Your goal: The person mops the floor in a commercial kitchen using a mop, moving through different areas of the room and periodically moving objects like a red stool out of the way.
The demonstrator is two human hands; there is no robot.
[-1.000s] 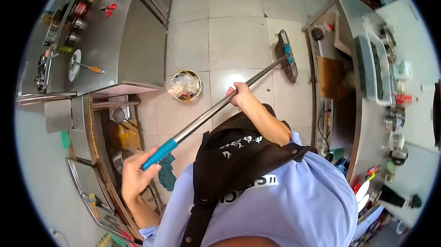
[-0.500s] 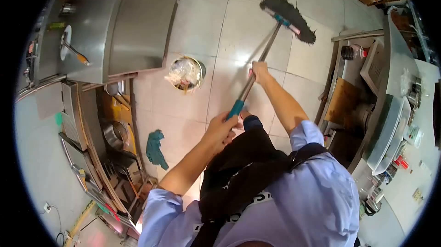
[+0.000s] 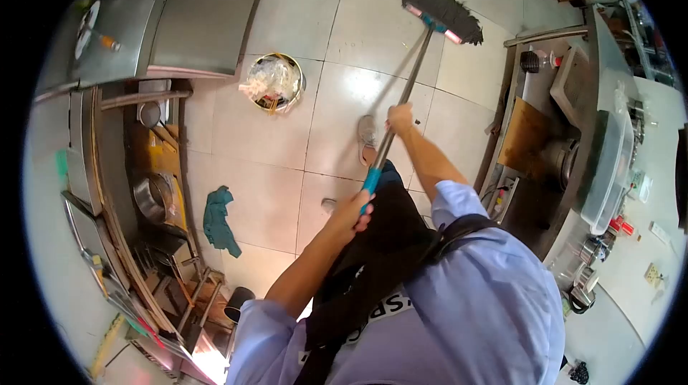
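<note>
Firstly, one mop [image 3: 414,71] — metal pole, dark fringed head [image 3: 443,12] flat on the pale tiled floor [image 3: 283,163], forward of the person, with teal fittings where pole meets head. Pole slants from the head down toward the person's body.

Left hand [image 3: 349,213]: grip closed round the near end of the pole, at the teal sleeve [image 3: 372,180]. Right hand [image 3: 401,118]: grip closed round the bare metal farther up, between the sleeve and the head.

One shoe [image 3: 367,139], greyish, on the tiles just left of the pole.

One bucket [image 3: 303,85], round, on the floor left of the mop and well apart from it; a crumpled translucent plastic bag [image 3: 272,78] lies in its mouth.

One teal cloth [image 3: 218,222], crumpled, on the floor to the left, near a wooden-edged rack.

One steel bowl [image 3: 149,197], on that rack.

One steel cabinet [image 3: 204,16], upper left, beyond the bucket.

One desk [image 3: 604,63], along the right side — a translucent plastic bin [image 3: 608,177] on top, a brown board [image 3: 529,138] tilted underneath.
</note>
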